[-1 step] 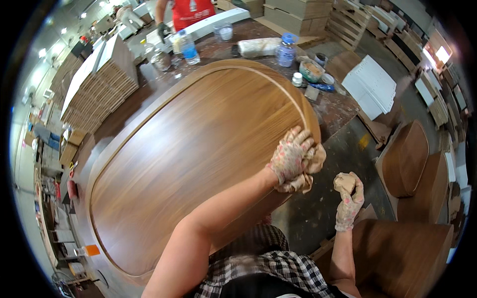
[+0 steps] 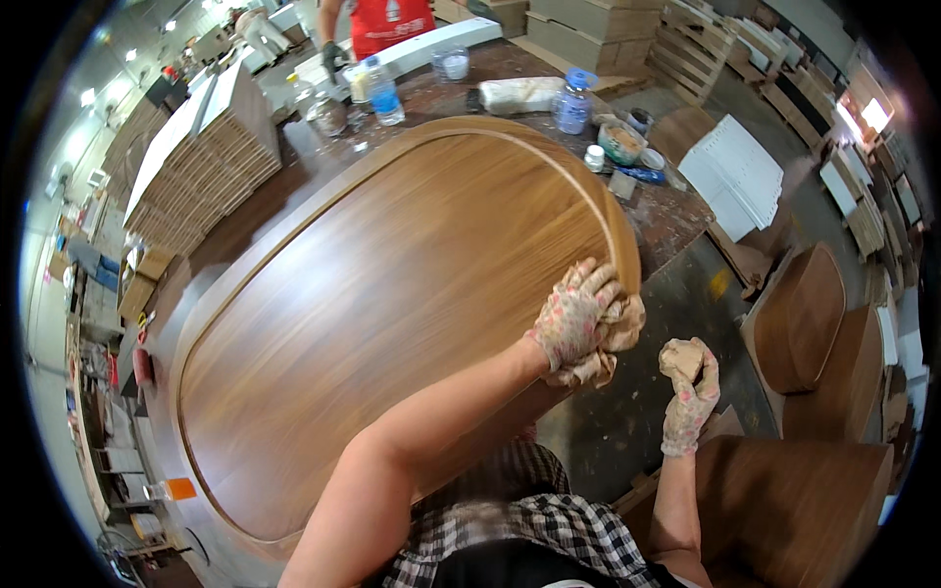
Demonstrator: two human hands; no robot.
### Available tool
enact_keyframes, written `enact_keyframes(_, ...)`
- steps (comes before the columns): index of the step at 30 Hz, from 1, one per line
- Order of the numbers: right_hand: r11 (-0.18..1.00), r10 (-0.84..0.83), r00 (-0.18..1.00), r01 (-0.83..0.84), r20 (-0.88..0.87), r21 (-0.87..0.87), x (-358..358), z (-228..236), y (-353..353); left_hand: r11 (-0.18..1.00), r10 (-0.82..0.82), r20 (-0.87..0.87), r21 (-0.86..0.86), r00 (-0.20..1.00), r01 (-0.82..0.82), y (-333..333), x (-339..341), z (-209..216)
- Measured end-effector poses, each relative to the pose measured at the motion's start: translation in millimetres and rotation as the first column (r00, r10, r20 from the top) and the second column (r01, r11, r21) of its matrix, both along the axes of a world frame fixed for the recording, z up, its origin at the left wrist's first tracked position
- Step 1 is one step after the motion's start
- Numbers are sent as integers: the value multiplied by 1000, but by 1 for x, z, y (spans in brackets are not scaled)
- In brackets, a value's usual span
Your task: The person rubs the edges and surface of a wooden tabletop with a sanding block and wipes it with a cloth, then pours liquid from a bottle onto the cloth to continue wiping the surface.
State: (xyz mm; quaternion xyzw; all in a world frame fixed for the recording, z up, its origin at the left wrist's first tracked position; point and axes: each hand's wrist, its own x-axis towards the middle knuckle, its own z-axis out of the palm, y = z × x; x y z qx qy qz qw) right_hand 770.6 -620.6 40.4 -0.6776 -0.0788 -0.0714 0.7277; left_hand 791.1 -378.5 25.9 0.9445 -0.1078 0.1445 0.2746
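Note:
A large oval wood-grain panel (image 2: 372, 323) with a raised, pale-lined rim lies in front of me. My left hand (image 2: 576, 312), in a patterned glove, is closed over a crumpled tan cloth (image 2: 623, 323) at the panel's right edge. Folds of the cloth stick out beside and below the fingers. Off to the right, apart from the panel, my right hand (image 2: 692, 397) wears a matching glove. Its fingers and thumb grip a small wadded tan cloth (image 2: 681, 360).
A blue-capped bottle (image 2: 573, 103), a small bowl (image 2: 621, 142) and a white roll (image 2: 521, 95) stand behind the panel. Stacked boards (image 2: 201, 162) rise at far left. A red-aproned person (image 2: 390, 24) works across the table. Brown curved panels (image 2: 802, 316) lean at right.
The whole scene has shifted slightly right in view. Both my hands keep hold of their cloths, in nearly the same places.

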Motion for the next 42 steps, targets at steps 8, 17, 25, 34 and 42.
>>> enact_keyframes(8,975,198,976,-206,88,87,-137,28,112,986,-143,-87,-96,986,135,97,-237,19)
enact_keyframes(17,821,568,816,-571,109,5,-284,50,238,967,256,-99,33,961,-254,214,-512,46)
enact_keyframes(25,544,839,542,-838,-39,45,-365,52,302,556,830,-16,-33,557,-830,308,-668,30)
enact_keyframes(34,264,936,336,-871,-109,-413,-453,38,344,467,812,-35,-560,583,-684,342,-726,1)
enact_keyframes(42,194,946,306,-805,-112,-561,-516,31,401,474,737,-196,-533,647,-701,354,-780,-11)
